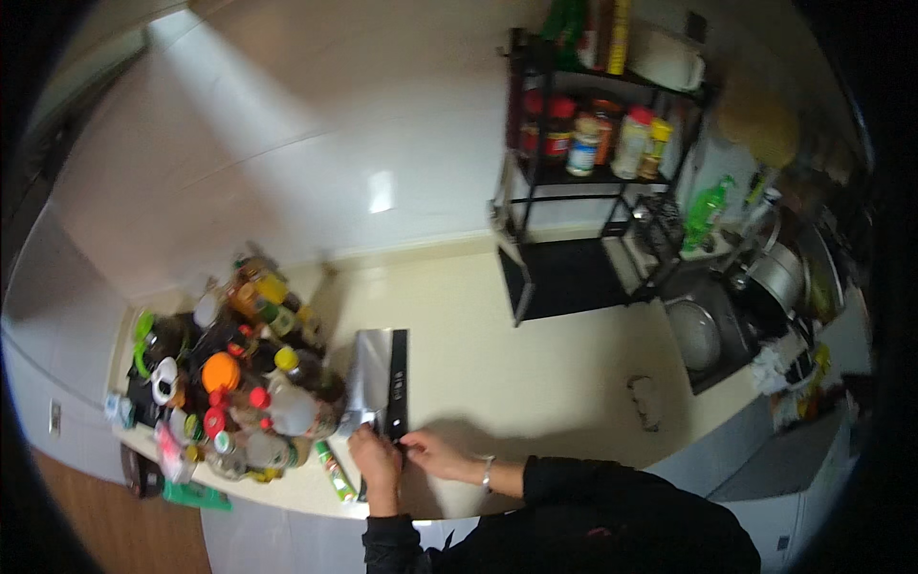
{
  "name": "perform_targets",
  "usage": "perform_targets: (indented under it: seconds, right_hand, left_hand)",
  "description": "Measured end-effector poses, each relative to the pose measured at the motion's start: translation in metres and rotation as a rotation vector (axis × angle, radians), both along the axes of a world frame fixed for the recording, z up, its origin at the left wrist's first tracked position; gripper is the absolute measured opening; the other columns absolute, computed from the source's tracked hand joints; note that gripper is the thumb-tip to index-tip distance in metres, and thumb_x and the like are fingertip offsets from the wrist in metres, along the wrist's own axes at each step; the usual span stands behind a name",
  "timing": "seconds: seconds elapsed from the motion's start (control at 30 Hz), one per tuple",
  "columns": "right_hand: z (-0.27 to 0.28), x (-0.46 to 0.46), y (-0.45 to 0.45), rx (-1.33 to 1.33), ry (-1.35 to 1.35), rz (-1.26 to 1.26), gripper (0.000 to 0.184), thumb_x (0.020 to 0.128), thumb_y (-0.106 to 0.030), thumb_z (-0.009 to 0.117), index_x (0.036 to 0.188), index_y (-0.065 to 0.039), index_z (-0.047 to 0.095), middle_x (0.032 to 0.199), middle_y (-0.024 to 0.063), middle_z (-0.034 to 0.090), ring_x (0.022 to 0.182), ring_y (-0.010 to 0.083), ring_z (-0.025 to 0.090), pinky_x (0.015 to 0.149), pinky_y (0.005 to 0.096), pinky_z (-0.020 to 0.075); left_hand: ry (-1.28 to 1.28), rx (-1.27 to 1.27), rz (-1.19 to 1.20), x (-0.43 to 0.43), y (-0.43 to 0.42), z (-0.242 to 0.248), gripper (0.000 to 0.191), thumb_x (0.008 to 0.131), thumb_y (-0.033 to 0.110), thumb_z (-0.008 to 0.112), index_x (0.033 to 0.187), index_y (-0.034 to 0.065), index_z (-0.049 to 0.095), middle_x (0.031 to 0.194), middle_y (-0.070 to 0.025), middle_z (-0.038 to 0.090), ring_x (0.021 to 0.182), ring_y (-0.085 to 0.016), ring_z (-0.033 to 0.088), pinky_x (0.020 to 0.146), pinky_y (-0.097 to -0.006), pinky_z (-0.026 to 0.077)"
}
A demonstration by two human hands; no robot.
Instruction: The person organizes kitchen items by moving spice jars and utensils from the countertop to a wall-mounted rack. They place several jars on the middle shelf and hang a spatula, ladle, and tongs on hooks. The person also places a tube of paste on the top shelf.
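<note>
A long, flat silver and black object (373, 373), perhaps a package, lies on the cream countertop (545, 373) and points away from me. Its black strip runs down the right side and bears small white writing. My left hand (376, 459) is closed over its near part. The fingertips of my right hand (441, 455) meet its right edge, beside the left hand; what they pinch, if anything, is too small to make out. A green and white tube (336, 471) lies just left of my left wrist.
Bottles and jars crowd the left, among them an orange-capped jar (221, 372) and a clear jug (292, 412). A black rack (534, 179) with seasoning jars stands at the back right. Beyond it is a sink (724, 366) with a round colander (692, 336) and a pot (774, 276).
</note>
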State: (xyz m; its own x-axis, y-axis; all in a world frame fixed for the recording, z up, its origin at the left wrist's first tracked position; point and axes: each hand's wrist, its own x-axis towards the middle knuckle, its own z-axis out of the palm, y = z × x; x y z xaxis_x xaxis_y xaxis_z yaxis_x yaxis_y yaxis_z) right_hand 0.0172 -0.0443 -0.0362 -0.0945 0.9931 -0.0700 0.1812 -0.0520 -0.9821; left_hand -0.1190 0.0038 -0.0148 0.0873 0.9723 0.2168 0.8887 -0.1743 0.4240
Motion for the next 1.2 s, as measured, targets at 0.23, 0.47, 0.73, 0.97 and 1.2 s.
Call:
perform_targets:
  seconds: [0.23,0.47,0.73,0.97,1.2]
  right_hand:
    - [0.001,0.004,-0.004,-0.038,0.044,-0.037,0.028,0.090,-0.013,0.059,0.115,-0.001,0.063,0.103,0.0145,0.066,0.092,0.0243,0.064,0.081,0.0360,0.0516]
    - [0.015,0.007,0.007,-0.110,0.105,0.099,0.039,0.100,-0.020,0.047,0.132,0.003,0.051,0.125,0.0131,0.061,0.114,0.0206,0.056,0.099,0.0328,0.0437]
    - [0.062,0.041,-0.029,-0.201,0.576,0.116,0.034,0.103,-0.037,0.047,0.115,-0.008,0.058,0.092,-0.0046,0.055,0.081,0.0060,0.048,0.069,0.0234,0.0424]
    - [0.112,0.141,-0.115,0.266,0.389,0.008,0.037,0.097,-0.016,0.059,0.132,-0.006,0.055,0.106,0.0040,0.057,0.090,0.0115,0.056,0.072,0.0260,0.0484]
    - [0.152,0.264,-0.175,0.370,0.231,-0.218,0.038,0.092,-0.018,0.068,0.123,-0.001,0.054,0.102,0.0061,0.048,0.085,0.0136,0.053,0.068,0.0271,0.0484]
  left_hand:
    - [-0.204,-0.009,0.009,0.002,-0.001,0.008,0.031,0.080,0.005,0.059,0.110,-0.0040,0.057,0.100,-0.0241,0.060,0.096,-0.042,0.057,0.086,-0.0481,0.046]
    - [-0.314,-0.057,-0.051,0.014,-0.008,0.024,0.025,0.084,0.004,0.056,0.106,-0.0072,0.058,0.097,-0.0258,0.059,0.095,-0.043,0.057,0.084,-0.0478,0.046]
    - [-0.760,-0.121,-0.228,0.049,-0.073,0.068,0.025,0.093,0.002,0.053,0.116,-0.0076,0.051,0.100,-0.0165,0.060,0.077,-0.022,0.062,0.068,-0.0294,0.051]
    - [-1.125,-0.602,-0.466,0.110,-0.128,0.123,0.038,0.095,0.017,0.059,0.127,-0.0026,0.056,0.097,-0.0047,0.065,0.075,-0.009,0.055,0.065,-0.0211,0.045]
    - [-1.452,-0.792,-0.506,0.257,-0.170,0.142,0.048,0.090,0.023,0.067,0.124,-0.0083,0.056,0.105,-0.0195,0.066,0.091,-0.026,0.065,0.083,-0.0393,0.053]
